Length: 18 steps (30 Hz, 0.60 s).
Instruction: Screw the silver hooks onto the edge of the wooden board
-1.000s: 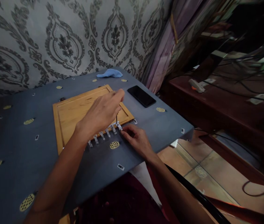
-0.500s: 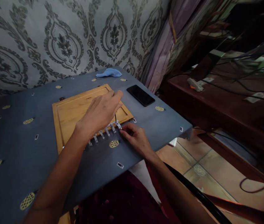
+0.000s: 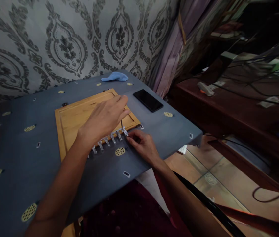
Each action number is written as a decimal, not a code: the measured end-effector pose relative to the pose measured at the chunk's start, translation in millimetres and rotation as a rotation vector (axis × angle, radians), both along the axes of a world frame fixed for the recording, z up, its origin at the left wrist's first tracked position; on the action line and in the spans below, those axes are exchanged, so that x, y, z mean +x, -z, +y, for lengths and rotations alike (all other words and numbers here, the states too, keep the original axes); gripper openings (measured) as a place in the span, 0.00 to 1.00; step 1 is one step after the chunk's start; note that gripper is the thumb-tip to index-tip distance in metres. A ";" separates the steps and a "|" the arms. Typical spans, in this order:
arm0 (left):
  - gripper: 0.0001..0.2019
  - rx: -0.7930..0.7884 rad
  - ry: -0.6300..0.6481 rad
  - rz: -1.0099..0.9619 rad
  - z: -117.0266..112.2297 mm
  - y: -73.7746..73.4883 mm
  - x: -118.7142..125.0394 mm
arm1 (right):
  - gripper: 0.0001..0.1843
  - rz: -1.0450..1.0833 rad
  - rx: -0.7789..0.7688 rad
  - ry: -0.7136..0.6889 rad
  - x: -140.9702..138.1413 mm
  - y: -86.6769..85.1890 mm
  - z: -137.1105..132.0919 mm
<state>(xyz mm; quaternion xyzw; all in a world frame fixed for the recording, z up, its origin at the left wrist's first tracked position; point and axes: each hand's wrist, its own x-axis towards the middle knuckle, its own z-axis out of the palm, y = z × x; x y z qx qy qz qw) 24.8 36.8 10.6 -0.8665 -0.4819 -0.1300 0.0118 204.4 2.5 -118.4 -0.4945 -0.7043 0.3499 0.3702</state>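
Observation:
My left hand [image 3: 108, 112] is closed above the near right part of a wooden panel [image 3: 80, 115], palm down. From under its fingers a thin screwdriver [image 3: 122, 124] points straight down; the handle is hidden in the hand. Its tip meets a small shiny metal clip [image 3: 125, 131], the last of a row at the panel's near edge. My right hand [image 3: 143, 144] pinches the outer end of that same clip between thumb and fingertips. Several similar metal clips [image 3: 107, 141] stick out along the edge to the left, partly covered by my left wrist.
A grey patterned cloth [image 3: 40, 171] covers the table. Right of the panel lies a black phone [image 3: 148, 100]; a blue cloth [image 3: 115, 77] rests at the back, near the patterned wall [image 3: 65, 39]. Beyond the table's right edge stands a dark red desk [image 3: 218, 102] with cables.
Both hands stay in nearly the same place. My left hand has tilted and shifted very slightly over the screwdriver; the view has moved a little.

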 end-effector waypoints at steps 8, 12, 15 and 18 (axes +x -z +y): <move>0.09 0.011 0.027 -0.088 -1.6 2.1 4.4 | 0.06 0.007 -0.009 -0.005 -0.6 0.6 0.4; 0.12 0.003 0.069 -0.100 -2.7 -0.2 2.0 | 0.05 0.009 -0.005 0.003 -0.4 1.0 0.5; 0.11 0.018 0.059 -0.108 -4.6 -3.9 -1.6 | 0.05 0.006 -0.004 0.002 -0.3 0.1 0.4; 0.11 0.044 0.043 -0.110 -7.9 -7.5 -3.8 | 0.05 0.002 -0.008 0.004 -0.4 -0.4 0.1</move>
